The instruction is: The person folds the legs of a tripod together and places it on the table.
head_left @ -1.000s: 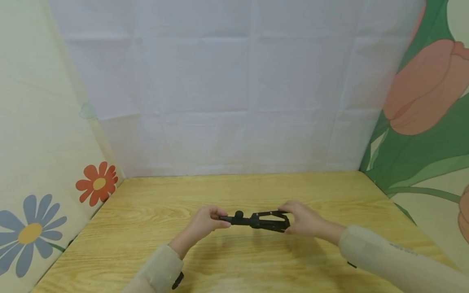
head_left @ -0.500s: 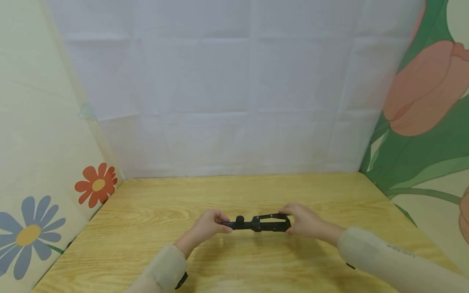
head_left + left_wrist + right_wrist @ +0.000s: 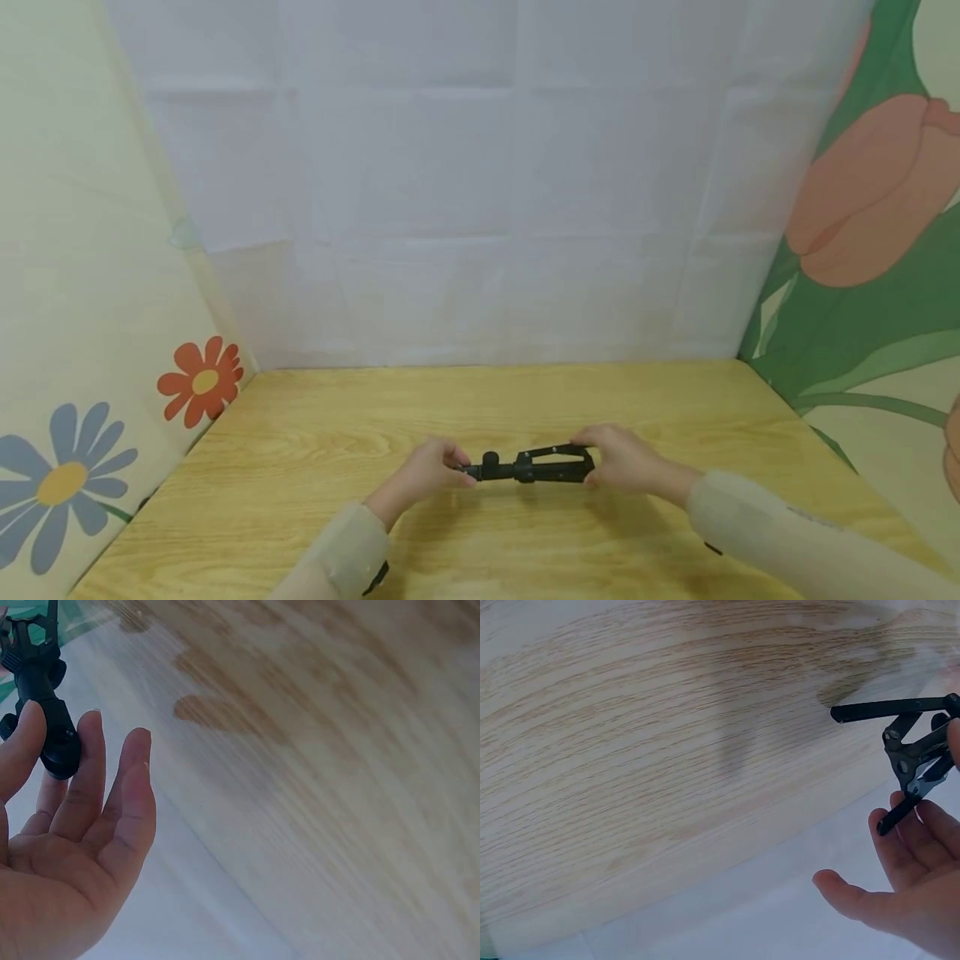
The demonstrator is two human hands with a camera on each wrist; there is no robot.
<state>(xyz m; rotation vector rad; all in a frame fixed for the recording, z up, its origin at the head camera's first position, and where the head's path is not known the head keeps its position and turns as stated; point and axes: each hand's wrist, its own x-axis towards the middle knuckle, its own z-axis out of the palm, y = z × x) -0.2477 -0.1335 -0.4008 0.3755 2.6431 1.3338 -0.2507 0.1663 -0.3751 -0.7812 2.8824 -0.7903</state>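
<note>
A small black mini tripod (image 3: 504,471) lies crosswise between both hands, a little above the wooden table. Its narrow end points left, and a round knob (image 3: 491,458) sticks up from the shaft. On the right its hinged legs (image 3: 877,711) are partly spread. My left hand (image 3: 429,468) pinches the narrow end between thumb and fingers, while the outer fingers stay loose, as the left wrist view shows. My right hand (image 3: 624,460) holds the leg end, with fingers on the upper leg and thumb below. In the right wrist view the thumb is mostly cut off.
The light wooden table (image 3: 300,425) spreads around the hands. A creased white sheet (image 3: 480,208) hangs along its back edge. Flower-printed cloths stand at the left (image 3: 75,292) and right (image 3: 847,350) sides.
The head view has shifted slightly. The tripod sits a bit lower in it, and the lower legs now line up closer together. My left hand has moved slightly right; both hands keep their hold.
</note>
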